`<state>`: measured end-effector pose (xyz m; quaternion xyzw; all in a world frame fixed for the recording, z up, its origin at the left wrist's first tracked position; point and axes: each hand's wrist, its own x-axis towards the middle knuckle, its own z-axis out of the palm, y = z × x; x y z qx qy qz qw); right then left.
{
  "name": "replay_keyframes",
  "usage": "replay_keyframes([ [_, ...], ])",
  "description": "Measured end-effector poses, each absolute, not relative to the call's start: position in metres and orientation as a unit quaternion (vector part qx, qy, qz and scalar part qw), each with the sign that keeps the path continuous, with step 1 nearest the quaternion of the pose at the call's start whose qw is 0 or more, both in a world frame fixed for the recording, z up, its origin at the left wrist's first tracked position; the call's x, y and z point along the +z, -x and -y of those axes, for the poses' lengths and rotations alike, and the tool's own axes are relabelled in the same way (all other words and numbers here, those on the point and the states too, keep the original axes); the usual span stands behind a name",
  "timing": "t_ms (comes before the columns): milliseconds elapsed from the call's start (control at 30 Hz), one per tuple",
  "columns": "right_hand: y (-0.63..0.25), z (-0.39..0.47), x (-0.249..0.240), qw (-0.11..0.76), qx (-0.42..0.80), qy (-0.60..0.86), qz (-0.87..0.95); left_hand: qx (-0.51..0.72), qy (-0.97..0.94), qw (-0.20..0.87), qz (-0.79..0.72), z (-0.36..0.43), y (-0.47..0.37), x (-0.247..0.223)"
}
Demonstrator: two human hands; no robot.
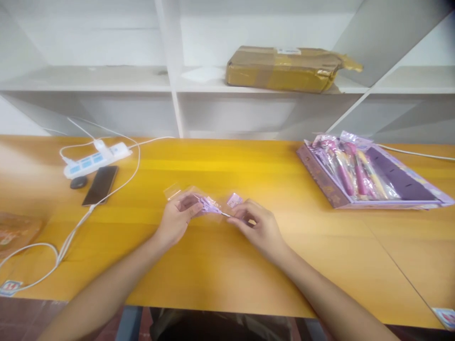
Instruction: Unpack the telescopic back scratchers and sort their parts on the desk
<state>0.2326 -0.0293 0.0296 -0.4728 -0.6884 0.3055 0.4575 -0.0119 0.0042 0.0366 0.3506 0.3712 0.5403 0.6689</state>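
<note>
Pinching a slim lavender item between the thumb and fingers of the left hand, and closing the right hand's thumb and forefinger narrowly on its thin, metallic-looking shaft, hiding the tip. Holding it above the smooth wood-grain table, between front and back edges. Showing crinkled clear film around the left fingers, and a small lavender card just beyond the right. Facing, near the back edge rightward, a shallow purple cardboard tray of glossy, film-wrapped magenta-handled pieces.

Glossy clear plastic wrapper; smooth wood-look table.
</note>
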Motion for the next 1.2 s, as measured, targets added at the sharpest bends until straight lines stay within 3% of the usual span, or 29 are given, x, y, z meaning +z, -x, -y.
replay_keyframes([
  [200, -0.228, 0.032, 0.024, 0.456, 0.388, 0.501, 0.625, 0.515, -0.359, 0.679, -0.381, 0.001, 0.008, 0.031],
  [400, -0.226, 0.034, 0.022, 0.447, 0.390, 0.502, 0.629, 0.506, -0.348, 0.686, -0.390, 0.004, 0.005, 0.026],
  [700, -0.229, 0.032, 0.031, 0.297, 0.377, 0.507, 0.716, 0.588, -0.290, 0.651, -0.384, -0.016, 0.021, 0.043],
  [1067, -0.217, 0.042, 0.027, 0.306, 0.397, 0.499, 0.707, 0.484, -0.318, 0.721, -0.381, 0.014, -0.002, 0.016],
  [1200, -0.218, 0.042, 0.030, 0.337, 0.400, 0.490, 0.697, 0.509, -0.315, 0.694, -0.401, 0.009, 0.000, 0.016],
])
